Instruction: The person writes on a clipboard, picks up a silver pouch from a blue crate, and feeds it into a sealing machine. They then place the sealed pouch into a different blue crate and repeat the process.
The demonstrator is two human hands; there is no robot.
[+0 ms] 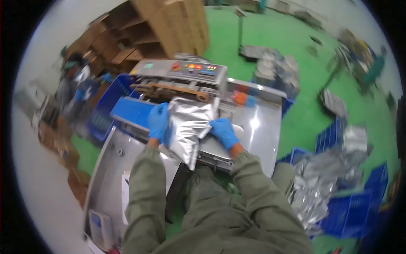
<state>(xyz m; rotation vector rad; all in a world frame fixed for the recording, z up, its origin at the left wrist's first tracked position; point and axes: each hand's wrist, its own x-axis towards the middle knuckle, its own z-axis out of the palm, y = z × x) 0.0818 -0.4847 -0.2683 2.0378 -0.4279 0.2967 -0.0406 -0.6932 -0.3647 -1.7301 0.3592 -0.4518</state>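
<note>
A shiny silver foil pouch (186, 129) hangs between my two blue-gloved hands, its upper edge up against the front of a sealing machine (163, 67) with lit displays and a red button. My left hand (158, 122) is closed on the pouch's left edge, over a blue conveyor belt (131, 111). On the other side, my right hand (224, 132) pinches the pouch's right edge, above a metal plate at the machine's front. The fingertips behind the foil are hidden.
A metal table (264, 122) at right bears orange and blue items. Left are a metal tray (112, 165) and a blue crate (103, 112), with a co-worker (76, 91) beyond. Silver pouches (315, 190) and blue crates (353, 213) lie at right. Cardboard boxes (179, 27) stand behind.
</note>
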